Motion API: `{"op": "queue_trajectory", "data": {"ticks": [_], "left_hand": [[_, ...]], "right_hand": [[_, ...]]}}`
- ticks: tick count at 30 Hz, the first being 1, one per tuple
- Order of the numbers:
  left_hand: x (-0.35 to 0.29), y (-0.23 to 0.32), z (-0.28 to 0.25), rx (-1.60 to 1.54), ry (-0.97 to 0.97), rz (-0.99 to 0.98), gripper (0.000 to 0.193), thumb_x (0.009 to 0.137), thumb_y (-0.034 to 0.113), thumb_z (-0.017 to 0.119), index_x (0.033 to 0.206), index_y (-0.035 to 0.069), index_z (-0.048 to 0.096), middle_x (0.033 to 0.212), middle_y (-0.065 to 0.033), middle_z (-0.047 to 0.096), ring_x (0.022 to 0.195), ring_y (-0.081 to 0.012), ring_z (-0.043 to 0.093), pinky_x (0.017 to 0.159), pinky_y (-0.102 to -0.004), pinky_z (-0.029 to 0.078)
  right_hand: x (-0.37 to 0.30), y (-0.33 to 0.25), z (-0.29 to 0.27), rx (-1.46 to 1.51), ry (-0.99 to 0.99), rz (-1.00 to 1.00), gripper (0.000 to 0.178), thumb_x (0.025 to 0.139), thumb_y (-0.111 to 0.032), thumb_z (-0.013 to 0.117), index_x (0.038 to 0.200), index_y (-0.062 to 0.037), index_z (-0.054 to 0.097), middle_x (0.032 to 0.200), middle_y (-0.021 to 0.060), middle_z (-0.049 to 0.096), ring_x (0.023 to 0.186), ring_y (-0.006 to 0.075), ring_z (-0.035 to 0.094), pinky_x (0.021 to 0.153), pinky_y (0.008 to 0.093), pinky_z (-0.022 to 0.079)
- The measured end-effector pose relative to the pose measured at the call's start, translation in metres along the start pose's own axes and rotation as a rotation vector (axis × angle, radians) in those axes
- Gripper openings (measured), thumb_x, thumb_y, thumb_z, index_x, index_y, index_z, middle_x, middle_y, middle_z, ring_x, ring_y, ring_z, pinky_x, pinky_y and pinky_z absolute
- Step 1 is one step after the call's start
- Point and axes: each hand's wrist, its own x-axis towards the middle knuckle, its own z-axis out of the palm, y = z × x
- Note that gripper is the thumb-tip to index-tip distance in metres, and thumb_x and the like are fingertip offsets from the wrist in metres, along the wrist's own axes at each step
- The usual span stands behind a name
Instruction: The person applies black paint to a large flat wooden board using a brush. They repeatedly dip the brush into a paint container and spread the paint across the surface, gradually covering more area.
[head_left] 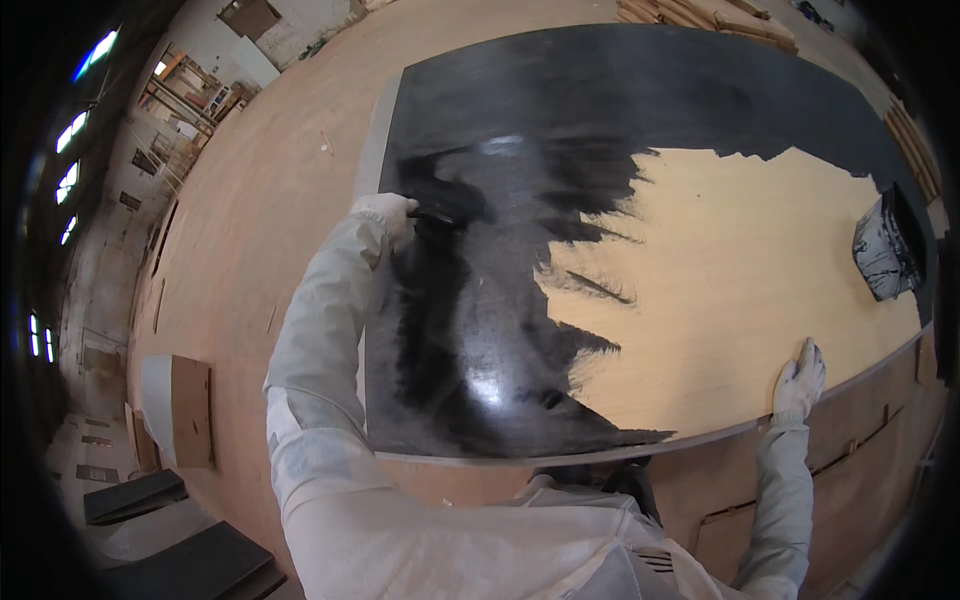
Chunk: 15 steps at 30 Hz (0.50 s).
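A large flat wooden board lies in front of me, mostly covered in wet black paint, with a bare pale patch at the right. My left hand, gloved in white, grips a black paint brush pressed on the painted area near the board's left edge. My right hand, also gloved, rests flat with fingers spread on the bare wood at the board's near edge. A paint-smeared bucket stands on the board at the far right.
The board lies on a brown plywood floor. Dark panels and a brown board lie at the lower left. Stacked timber sits beyond the board's far edge. Shelving stands at the upper left.
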Motion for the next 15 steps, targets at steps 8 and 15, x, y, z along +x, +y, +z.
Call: {"op": "queue_trajectory", "data": {"ticks": [8,15], "left_hand": [[0.031,0.026,0.007,0.123,0.065,0.187,0.048,0.099,0.019,0.06,0.146,0.023,0.065,0.125,-0.0134,0.077,0.116,-0.0361,0.074,0.096,-0.0451,0.06],[0.041,-0.069,0.03,0.068,-0.025,-0.011,0.042,0.098,0.023,0.063,0.138,0.028,0.073,0.124,-0.0101,0.078,0.117,-0.0329,0.074,0.099,-0.0456,0.059]], "right_hand": [[-0.006,0.011,0.002,0.008,0.05,0.001,0.062,0.098,-0.016,0.062,0.159,-0.0147,0.052,0.155,0.0157,0.056,0.143,0.0374,0.049,0.122,0.051,0.037],[0.0,-0.003,0.001,0.011,-0.002,0.021,0.062,0.097,-0.015,0.063,0.158,-0.015,0.052,0.155,0.0165,0.056,0.145,0.0388,0.049,0.124,0.0511,0.036]]}}
